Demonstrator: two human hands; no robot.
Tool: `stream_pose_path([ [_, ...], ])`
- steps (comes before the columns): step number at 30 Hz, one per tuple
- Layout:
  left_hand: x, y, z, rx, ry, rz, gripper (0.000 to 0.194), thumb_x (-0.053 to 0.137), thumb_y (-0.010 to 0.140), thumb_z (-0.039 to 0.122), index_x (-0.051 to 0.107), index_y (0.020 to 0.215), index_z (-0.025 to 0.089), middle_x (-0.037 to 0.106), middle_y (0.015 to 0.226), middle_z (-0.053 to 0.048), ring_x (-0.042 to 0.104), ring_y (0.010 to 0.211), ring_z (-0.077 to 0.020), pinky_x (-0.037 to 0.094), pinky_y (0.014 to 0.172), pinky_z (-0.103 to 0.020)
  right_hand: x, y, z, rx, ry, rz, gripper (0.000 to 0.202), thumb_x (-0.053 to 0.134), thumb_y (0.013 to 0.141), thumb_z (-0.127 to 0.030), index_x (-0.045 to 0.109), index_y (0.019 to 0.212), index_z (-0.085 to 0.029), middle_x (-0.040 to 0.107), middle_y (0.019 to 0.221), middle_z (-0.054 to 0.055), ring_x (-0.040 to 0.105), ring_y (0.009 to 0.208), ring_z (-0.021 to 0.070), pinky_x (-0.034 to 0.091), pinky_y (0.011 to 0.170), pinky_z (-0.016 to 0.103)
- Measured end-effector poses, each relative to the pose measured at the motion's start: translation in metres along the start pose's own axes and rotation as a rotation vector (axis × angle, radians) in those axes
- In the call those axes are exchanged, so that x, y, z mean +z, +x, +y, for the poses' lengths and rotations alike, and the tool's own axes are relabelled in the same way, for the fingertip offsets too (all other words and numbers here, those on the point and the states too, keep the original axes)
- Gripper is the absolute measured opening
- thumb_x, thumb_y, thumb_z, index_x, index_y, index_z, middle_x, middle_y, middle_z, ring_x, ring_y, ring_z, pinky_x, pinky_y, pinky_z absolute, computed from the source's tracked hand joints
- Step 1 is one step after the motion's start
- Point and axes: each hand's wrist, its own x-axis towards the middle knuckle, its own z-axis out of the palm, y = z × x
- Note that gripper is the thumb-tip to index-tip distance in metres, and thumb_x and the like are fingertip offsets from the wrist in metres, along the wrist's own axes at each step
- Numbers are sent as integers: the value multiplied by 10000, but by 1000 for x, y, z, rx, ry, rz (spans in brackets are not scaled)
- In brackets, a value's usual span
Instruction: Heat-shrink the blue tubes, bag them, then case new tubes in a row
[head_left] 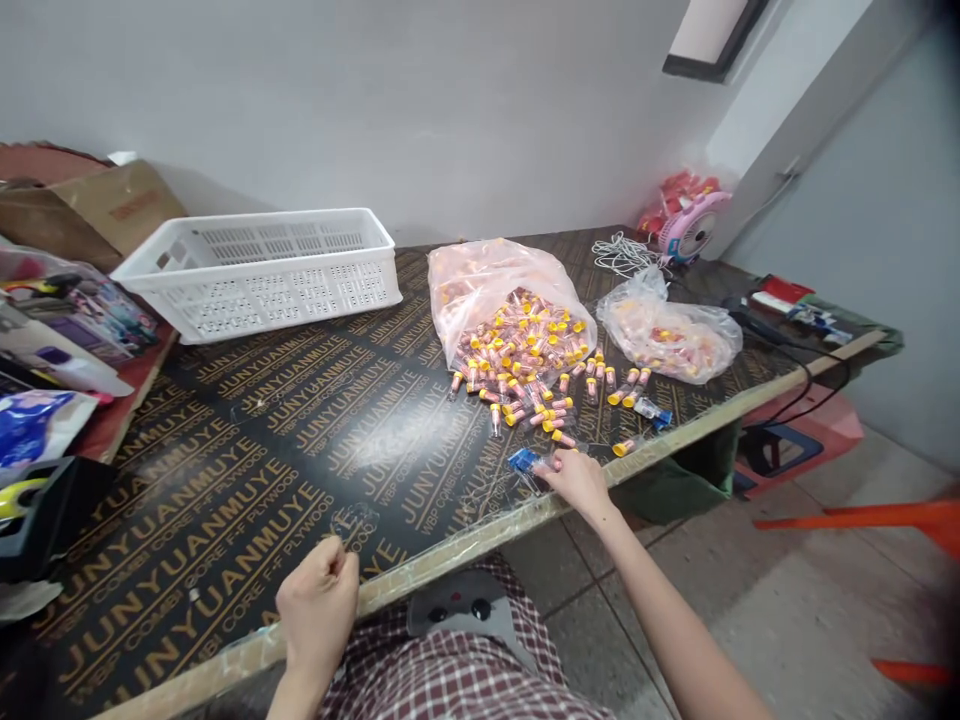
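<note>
The left hand (319, 600) was clenched by the surface (360, 450) edge; the right hand (579, 482) pinched a blue packet (524, 460) near tubes (527, 350).

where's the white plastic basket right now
In the head view, the white plastic basket stands toward the back left of the table, left of the open plastic bag of yellow-capped tubes.

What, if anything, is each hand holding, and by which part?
Right hand: a blue-ended packet, apparently by its clear end. Left hand: closed, can't tell.
</note>
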Motion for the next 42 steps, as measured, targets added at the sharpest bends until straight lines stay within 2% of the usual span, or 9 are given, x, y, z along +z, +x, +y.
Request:
stream_pose_path([
  [2, 6, 3, 7, 15, 74, -54, 180, 469, 777, 251, 602, 852, 156, 630, 856, -75, 576, 837, -195, 438, 718, -281, 2, -3, 1, 47, -90, -21, 322, 599, 722, -481, 543, 613, -183, 615, 647, 68, 587, 674, 219, 295, 603, 279],
  [4, 13, 4, 14, 78, 147, -111, 427, 487, 788, 280, 504, 1196, 157, 456, 1309, -177, 389, 1225, -315, 362, 936, -459, 5, -4, -2, 52, -125, -42, 328, 600, 726, -492, 549, 635, -181, 640, 704, 73, 593, 712, 215, 280, 609, 277],
  [7, 23, 1, 18, 116, 184, -197, 536, 473, 818, 294, 375, 1336, 190, 143, 1488, -184, 99, 1363, -360, 224, 1002, -595, 12, -3, -9, 19, -85, -82, 320, 633, 705, -468, 528, 606, -182, 641, 702, 54, 587, 738, 203, 256, 601, 266],
  [14, 39, 16, 14, 90, -183, -360, 430, 515, 797, 332, 510, 1205, 198, 352, 1409, -154, 324, 1301, -277, 341, 1002, -466, 25, -7, -24, -70, -10, -151, 382, 630, 691, -492, 467, 532, -186, 575, 587, 1, 534, 629, 151, 211, 566, 247],
  [18, 40, 34, 32, 52, -324, -407, 244, 524, 782, 358, 608, 942, 195, 633, 1014, -80, 571, 980, -206, 443, 851, -359, 32, -12, -36, -175, 56, -170, 369, 643, 679, -470, 461, 534, -184, 564, 599, -8, 513, 622, 137, 222, 569, 233],
  [23, 45, 36, 43, -17, -312, -374, 233, 536, 738, 266, 457, 533, 187, 543, 613, -4, 536, 661, -155, 415, 641, -282, 31, -12, -41, -166, 160, -152, 264, 618, 714, -451, 561, 688, -194, 620, 686, -1, 559, 685, 155, 275, 604, 232],
  [32, 79, 30, 53, -105, -650, -571, 255, 615, 696, 271, 677, 927, 183, 596, 1142, -113, 583, 951, -209, 465, 762, -320, 16, -8, -32, 39, -57, -104, 325, 574, 752, -510, 585, 755, -186, 664, 826, 63, 599, 817, 224, 288, 620, 277],
  [37, 99, 30, 74, -209, -774, -600, 341, 628, 635, 130, 655, 975, 138, 673, 909, -79, 587, 619, -117, 478, 675, -279, 31, -22, -75, -65, 25, -179, 213, 611, 755, -404, 597, 740, -192, 677, 794, 59, 609, 778, 204, 293, 627, 267],
  [42, 95, 29, 55, -332, -813, -455, 333, 644, 585, 76, 656, 912, 134, 660, 767, -36, 572, 643, -115, 471, 670, -252, 47, -34, -110, -186, 137, -242, 165, 616, 759, -360, 587, 721, -202, 651, 725, 23, 595, 732, 170, 304, 623, 241],
])
